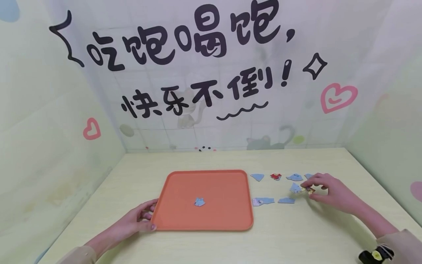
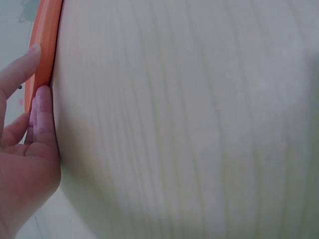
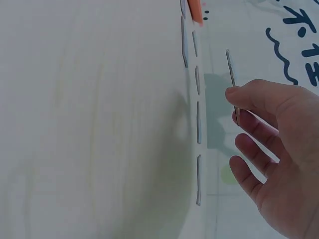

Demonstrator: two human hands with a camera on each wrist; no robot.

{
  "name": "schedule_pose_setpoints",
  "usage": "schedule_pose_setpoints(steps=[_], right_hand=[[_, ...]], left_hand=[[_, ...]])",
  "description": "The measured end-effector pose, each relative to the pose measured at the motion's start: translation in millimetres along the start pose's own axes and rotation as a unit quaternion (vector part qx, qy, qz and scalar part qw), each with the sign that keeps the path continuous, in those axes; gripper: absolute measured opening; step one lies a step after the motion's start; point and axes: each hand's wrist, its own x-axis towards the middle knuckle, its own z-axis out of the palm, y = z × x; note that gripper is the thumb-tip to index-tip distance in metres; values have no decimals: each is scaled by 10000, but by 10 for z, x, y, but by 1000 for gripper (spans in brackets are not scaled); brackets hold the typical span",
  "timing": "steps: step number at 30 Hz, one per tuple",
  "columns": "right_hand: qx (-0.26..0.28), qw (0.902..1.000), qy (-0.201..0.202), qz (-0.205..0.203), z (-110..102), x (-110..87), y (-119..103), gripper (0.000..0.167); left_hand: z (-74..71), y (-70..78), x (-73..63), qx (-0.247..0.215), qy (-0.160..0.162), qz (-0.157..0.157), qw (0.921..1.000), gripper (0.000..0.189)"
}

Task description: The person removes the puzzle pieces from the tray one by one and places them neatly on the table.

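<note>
My right hand (image 1: 334, 192) pinches a flat puzzle piece (image 3: 231, 69) between thumb and fingers, lifted off the table. In the head view this piece looks light blue at one end and yellowish at the other. My left hand (image 1: 138, 217) grips the left edge of an orange tray (image 1: 224, 216) near its front corner, with the thumb on the rim (image 2: 44, 55). A single small light blue puzzle piece (image 1: 199, 202) lies on the tray, a little left of its middle.
Right of the tray lie several loose pieces: a blue triangular one (image 1: 257, 177), a red one (image 1: 276, 176), a blue curved one (image 1: 295, 177), a long one (image 1: 263, 201) and a short one (image 1: 286, 200). Another piece (image 1: 308, 176) is partly behind my right hand. A printed curtain (image 1: 211, 135) closes off the back.
</note>
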Motion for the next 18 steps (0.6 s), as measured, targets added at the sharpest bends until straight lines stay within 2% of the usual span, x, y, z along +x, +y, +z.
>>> schedule_pose_setpoints(steps=[6,12,18], right_hand=[[27,9995,-199,237,-13,-55,145,34],[328,9967,-423,607,-18,-100,229,31],[694,9936,-742,495,-23,-116,283,30]], left_hand=[[-2,-11,-3,47,43,-47,10000,87],[-3,-13,-1,36,36,-17,10000,87],[-2,-13,-1,47,19,-6,10000,86]])
